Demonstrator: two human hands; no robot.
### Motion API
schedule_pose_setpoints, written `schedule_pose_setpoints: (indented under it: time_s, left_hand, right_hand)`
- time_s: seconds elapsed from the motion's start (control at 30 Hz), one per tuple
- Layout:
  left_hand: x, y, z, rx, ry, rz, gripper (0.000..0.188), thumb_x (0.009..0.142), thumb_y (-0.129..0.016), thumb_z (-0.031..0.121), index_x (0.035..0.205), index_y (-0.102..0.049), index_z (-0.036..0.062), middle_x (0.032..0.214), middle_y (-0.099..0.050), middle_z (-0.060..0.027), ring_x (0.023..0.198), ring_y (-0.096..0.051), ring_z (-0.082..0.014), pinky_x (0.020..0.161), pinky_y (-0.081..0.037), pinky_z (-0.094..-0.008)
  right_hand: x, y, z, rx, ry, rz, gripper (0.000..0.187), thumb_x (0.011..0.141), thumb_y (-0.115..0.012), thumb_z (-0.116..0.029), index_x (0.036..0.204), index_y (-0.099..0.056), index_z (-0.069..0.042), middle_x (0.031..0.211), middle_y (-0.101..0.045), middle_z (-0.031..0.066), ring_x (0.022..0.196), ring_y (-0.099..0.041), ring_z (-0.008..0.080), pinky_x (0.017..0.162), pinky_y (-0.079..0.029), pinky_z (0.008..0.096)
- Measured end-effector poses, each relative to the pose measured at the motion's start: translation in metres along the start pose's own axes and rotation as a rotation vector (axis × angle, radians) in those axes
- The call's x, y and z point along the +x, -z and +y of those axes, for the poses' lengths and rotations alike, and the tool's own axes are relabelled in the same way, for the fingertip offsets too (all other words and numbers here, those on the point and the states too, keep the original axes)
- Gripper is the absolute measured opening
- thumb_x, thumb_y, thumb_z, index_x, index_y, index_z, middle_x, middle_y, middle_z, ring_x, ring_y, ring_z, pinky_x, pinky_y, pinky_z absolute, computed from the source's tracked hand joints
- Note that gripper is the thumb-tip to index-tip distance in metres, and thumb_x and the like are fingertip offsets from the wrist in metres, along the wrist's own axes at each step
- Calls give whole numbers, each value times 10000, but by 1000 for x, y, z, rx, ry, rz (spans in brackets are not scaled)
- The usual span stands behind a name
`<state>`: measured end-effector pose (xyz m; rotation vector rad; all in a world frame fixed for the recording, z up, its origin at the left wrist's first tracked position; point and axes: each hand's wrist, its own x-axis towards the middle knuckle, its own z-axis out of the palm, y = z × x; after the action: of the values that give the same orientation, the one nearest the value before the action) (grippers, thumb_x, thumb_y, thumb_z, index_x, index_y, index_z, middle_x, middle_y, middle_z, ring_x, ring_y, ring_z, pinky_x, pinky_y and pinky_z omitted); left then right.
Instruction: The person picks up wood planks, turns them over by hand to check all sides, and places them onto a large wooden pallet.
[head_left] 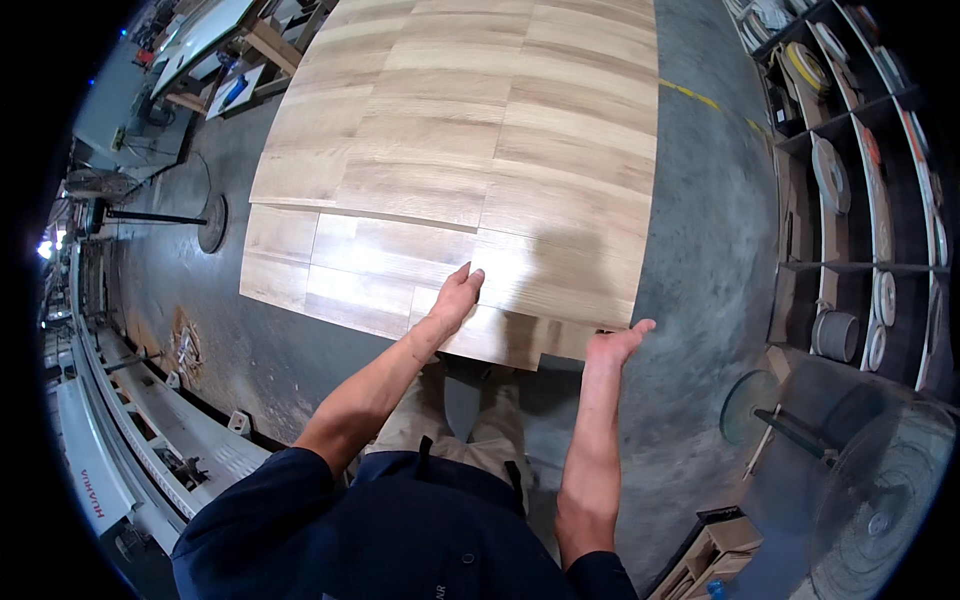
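Observation:
A broad surface of light wood-grain boards [430,110] spreads in front of me, laid in rows with stepped edges. At its near right lies a wood-grain board [560,275], its near edge overlapping the lower boards. My left hand [458,300] is closed at this board's near left end, thumb and fingertip pointing away from me; its other fingers are hidden. At the near right corner my right hand [612,347] is closed round the edge, fingers curled in and the thumb stretched out past the side.
Dark shelves [850,130] with rolls of edging stand on the right. A pedestal fan [875,520] is at the lower right, near a wooden box [715,555]. Another fan's round base [212,222] rests on the floor at left. A long machine [150,430] runs along the lower left.

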<state>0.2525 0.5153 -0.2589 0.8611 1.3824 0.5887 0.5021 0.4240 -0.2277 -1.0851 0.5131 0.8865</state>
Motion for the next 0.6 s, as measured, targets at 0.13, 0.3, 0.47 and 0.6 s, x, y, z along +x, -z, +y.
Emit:
schedule_pose_setpoints:
  time_s: [0.13,0.3,0.47,0.6]
  left_hand:
    - [-13,-7,33,-62,33,-106,384,974,-512,252,1246,-539,-18,1057,-624,-49,932,-549,-133,849,-435,-276]
    - [-12,21,21,13,127,-10,394,969,-524,323,1200,-547,5,1024,-639,-66,898,-586,-157,797,-457,-263]
    - [-33,80,-2,87,200,-32,458,946,-551,375,1182,-543,-17,1010,-649,-108,863,-633,-203,769,-510,-320]
    - [-59,129,-36,315,299,-179,277,918,-599,257,969,-645,-12,826,-655,-84,672,-613,-174,615,-518,-305]
  right_hand:
    - [0,14,-9,120,6,64,851,937,-321,-647,1486,-132,-25,1550,-193,136,1405,-233,272,1158,-181,406]
    - [-21,73,-11,49,43,216,876,912,-430,-635,1500,-103,-74,1554,-158,127,1390,-257,319,1132,-219,433]
    - [-45,223,1,76,-86,75,701,933,-499,-531,1413,-321,-53,1458,-358,142,1252,-441,334,1036,-369,453]
    - [-107,305,16,92,-92,265,438,956,-496,-459,1142,-539,-65,1195,-590,114,1103,-554,278,945,-447,438]
